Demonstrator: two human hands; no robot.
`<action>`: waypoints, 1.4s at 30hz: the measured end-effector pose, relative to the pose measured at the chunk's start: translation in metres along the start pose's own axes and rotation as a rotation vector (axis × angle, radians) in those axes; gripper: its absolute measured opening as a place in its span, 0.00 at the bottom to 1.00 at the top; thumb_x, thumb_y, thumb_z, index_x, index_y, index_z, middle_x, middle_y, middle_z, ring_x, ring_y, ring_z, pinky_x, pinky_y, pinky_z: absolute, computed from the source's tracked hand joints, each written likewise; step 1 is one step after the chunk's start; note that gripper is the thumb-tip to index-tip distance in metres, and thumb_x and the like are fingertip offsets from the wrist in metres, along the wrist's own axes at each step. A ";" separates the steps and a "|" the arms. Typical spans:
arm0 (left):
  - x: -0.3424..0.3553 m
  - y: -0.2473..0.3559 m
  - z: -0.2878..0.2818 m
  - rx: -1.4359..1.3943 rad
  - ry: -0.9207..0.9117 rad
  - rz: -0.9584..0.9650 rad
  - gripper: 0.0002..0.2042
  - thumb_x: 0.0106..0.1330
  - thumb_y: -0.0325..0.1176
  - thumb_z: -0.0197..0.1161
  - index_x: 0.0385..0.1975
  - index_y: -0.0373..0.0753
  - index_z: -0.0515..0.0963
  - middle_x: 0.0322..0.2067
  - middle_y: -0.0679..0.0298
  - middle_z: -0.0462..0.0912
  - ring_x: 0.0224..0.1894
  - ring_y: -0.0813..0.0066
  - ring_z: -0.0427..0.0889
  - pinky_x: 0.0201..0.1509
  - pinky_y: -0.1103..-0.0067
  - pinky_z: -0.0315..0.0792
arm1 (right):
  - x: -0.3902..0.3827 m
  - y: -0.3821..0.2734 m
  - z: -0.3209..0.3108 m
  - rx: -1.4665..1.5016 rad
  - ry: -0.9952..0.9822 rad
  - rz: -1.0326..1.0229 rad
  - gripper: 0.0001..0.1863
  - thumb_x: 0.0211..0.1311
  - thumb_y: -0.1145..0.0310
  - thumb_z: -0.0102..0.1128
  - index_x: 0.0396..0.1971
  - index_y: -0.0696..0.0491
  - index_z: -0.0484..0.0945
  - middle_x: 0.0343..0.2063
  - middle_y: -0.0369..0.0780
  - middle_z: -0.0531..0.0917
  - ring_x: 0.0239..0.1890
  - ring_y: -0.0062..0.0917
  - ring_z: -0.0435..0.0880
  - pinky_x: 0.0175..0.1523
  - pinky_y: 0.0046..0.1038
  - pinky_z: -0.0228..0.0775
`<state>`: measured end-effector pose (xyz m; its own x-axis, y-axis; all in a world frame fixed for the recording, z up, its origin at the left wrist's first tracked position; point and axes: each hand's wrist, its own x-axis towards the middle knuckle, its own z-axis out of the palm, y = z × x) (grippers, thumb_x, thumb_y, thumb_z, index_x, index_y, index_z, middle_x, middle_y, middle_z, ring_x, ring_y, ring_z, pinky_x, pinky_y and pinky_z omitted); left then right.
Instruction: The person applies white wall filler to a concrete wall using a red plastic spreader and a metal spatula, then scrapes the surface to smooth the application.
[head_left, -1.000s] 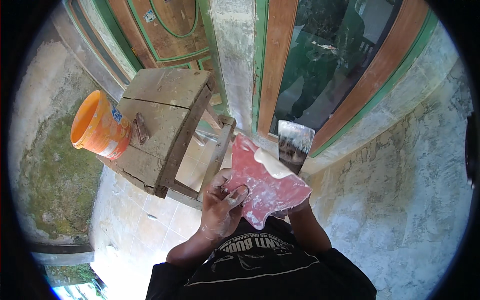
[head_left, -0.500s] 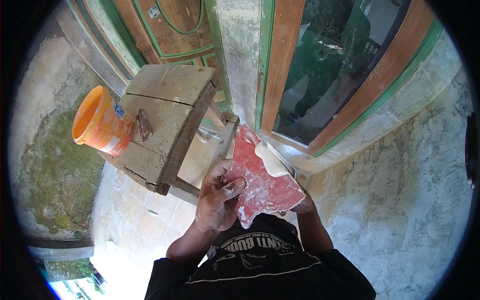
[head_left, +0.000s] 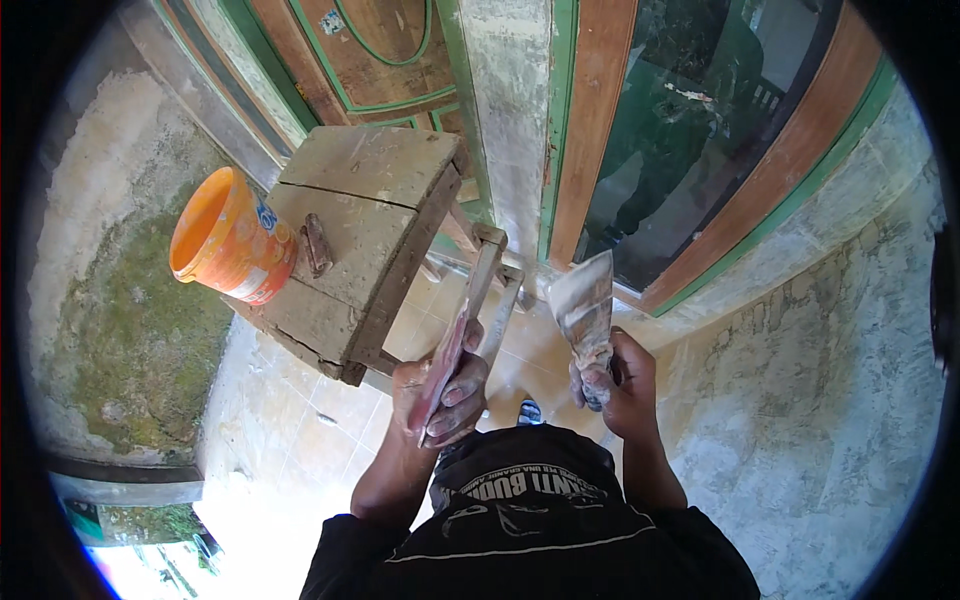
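My left hand (head_left: 462, 395) is closed around a flat red plate (head_left: 436, 385) smeared with white paste, now seen nearly edge-on. To its right, my right hand (head_left: 628, 385) grips the handle of a putty knife (head_left: 583, 305), its wide blade pointing up and away. Pale paste coats the blade and the part near the handle. The plate and the knife are apart. With the plate turned on edge, its paste-bearing face is mostly hidden.
A worn wooden bench (head_left: 340, 250) stands at the left, holding an orange bucket (head_left: 235, 240) and a small dirty brown object (head_left: 317, 245). Ahead are a green-edged wooden door (head_left: 385, 60) and a glass pane (head_left: 690, 130). A rough grey wall (head_left: 800, 420) rises at the right.
The red plate has turned from face-up to edge-on in my left hand. My right hand has come out from behind it, moving right with the putty knife. The view has shifted slightly.
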<state>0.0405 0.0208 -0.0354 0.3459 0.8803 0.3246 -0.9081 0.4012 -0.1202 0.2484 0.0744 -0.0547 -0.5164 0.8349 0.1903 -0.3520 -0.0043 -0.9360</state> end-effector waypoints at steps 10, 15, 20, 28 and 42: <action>-0.002 -0.018 -0.010 0.140 0.099 0.064 0.14 0.65 0.31 0.52 0.48 0.35 0.63 0.31 0.52 0.75 0.21 0.67 0.80 0.13 0.81 0.74 | 0.021 -0.011 0.032 -0.507 0.117 -0.363 0.22 0.53 0.79 0.57 0.51 0.63 0.69 0.36 0.48 0.75 0.37 0.32 0.76 0.42 0.26 0.66; 0.005 -0.027 0.007 0.583 0.406 0.275 0.16 0.64 0.30 0.53 0.51 0.39 0.65 0.34 0.55 0.76 0.22 0.69 0.80 0.12 0.80 0.73 | 0.023 -0.009 0.047 -0.625 0.110 -0.464 0.26 0.48 0.83 0.60 0.52 0.60 0.70 0.37 0.48 0.75 0.38 0.36 0.77 0.42 0.28 0.68; -0.007 -0.010 0.007 0.245 0.297 0.262 0.17 0.64 0.31 0.52 0.51 0.36 0.64 0.28 0.57 0.74 0.19 0.72 0.77 0.10 0.83 0.72 | 0.015 0.002 0.047 -0.699 0.112 -0.491 0.26 0.47 0.84 0.60 0.51 0.59 0.72 0.36 0.46 0.75 0.37 0.36 0.77 0.40 0.28 0.69; 0.007 0.012 0.002 -0.253 -0.136 0.014 0.16 0.69 0.32 0.42 0.48 0.24 0.59 0.24 0.47 0.73 0.16 0.64 0.79 0.13 0.79 0.78 | 0.003 -0.009 0.026 -0.245 -0.035 0.068 0.12 0.62 0.71 0.51 0.40 0.62 0.76 0.24 0.42 0.78 0.27 0.22 0.77 0.33 0.23 0.66; -0.005 0.002 -0.015 0.020 0.126 -0.131 0.21 0.61 0.27 0.52 0.55 0.35 0.59 0.18 0.58 0.68 0.09 0.72 0.71 0.03 0.82 0.62 | 0.038 -0.020 -0.006 -0.068 -0.251 0.034 0.13 0.64 0.66 0.51 0.28 0.62 0.77 0.15 0.36 0.75 0.14 0.15 0.71 0.21 0.19 0.62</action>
<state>0.0404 0.0213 -0.0518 0.4875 0.8460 0.2158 -0.8573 0.5106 -0.0651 0.2407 0.1093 -0.0307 -0.7072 0.6725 0.2182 -0.2823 0.0144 -0.9592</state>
